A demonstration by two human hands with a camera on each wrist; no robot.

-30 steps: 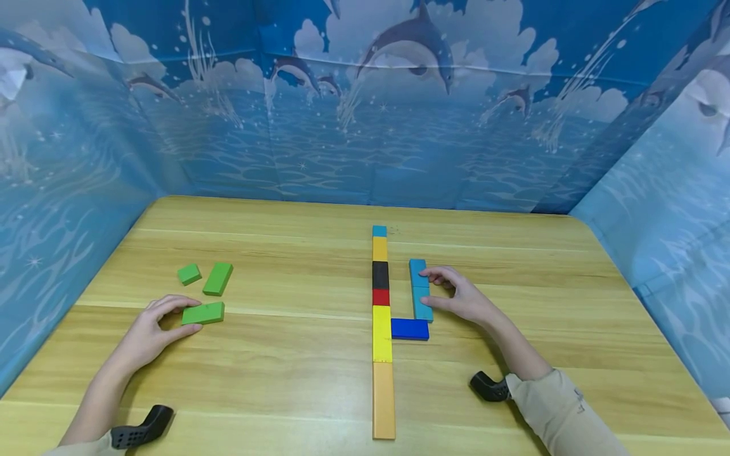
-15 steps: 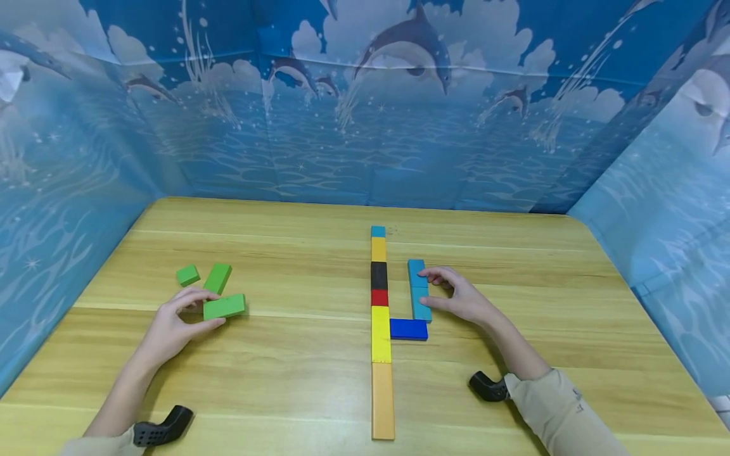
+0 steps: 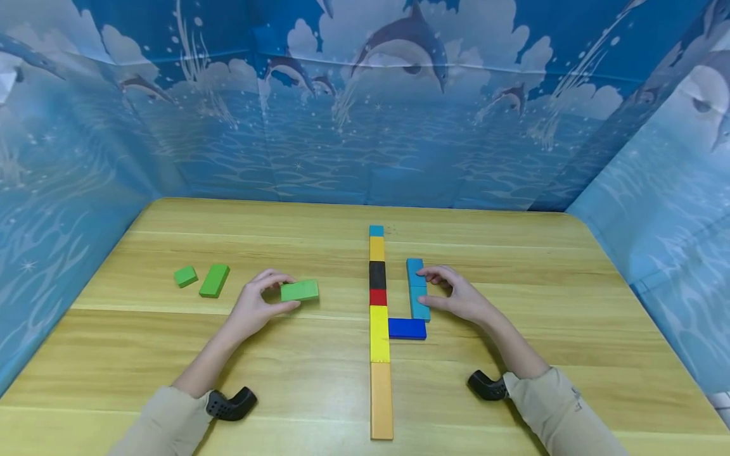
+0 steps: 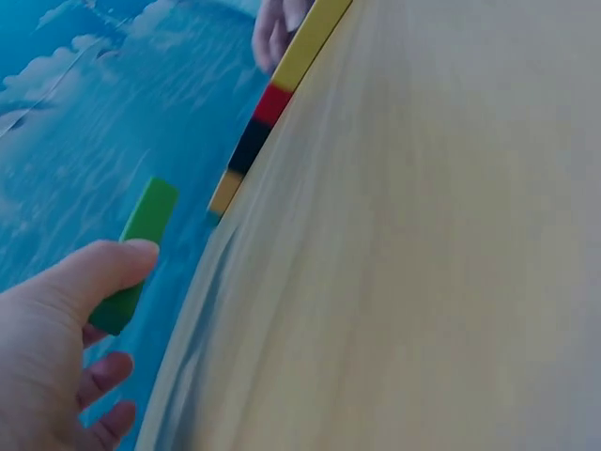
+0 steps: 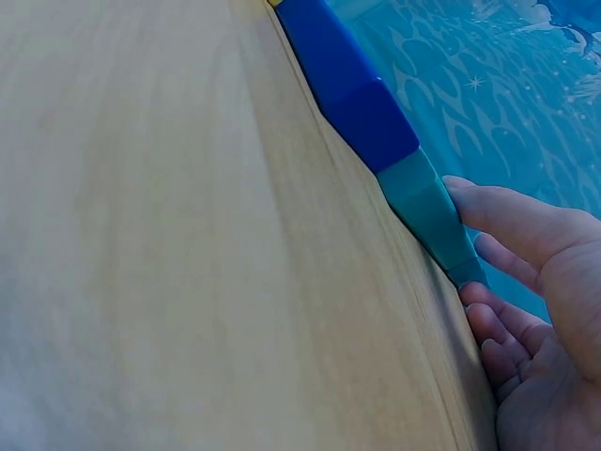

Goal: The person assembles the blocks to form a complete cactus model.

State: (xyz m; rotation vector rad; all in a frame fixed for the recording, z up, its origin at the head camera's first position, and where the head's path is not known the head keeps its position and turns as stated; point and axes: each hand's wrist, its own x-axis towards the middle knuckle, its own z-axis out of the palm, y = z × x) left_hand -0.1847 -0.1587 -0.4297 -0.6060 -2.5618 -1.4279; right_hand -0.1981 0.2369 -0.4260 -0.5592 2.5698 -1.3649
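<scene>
Between thumb and fingers, my left hand [image 3: 256,302] pinches a green block [image 3: 300,291], carried above the table left of the coloured row. In the left wrist view the thumb presses on this block's side. My right hand [image 3: 461,295] touches the right side of two light blue blocks [image 3: 419,303], set end to end. Its thumb lies against the nearer one and a finger against the farther one. A dark blue block [image 3: 407,329] sits crosswise at their near end, against the yellow block [image 3: 379,334] of the row.
The straight row also has a tan block [image 3: 381,400], a red block [image 3: 378,297], a black block [image 3: 377,275], an orange block [image 3: 377,248] and a small light blue block [image 3: 376,230]. Two green pieces, a small block [image 3: 185,276] and a longer block [image 3: 215,280], lie at left.
My left hand has lifted the green block and carried it right and slightly away, past the longer green one toward the row. My right hand stays on the light blue blocks.
</scene>
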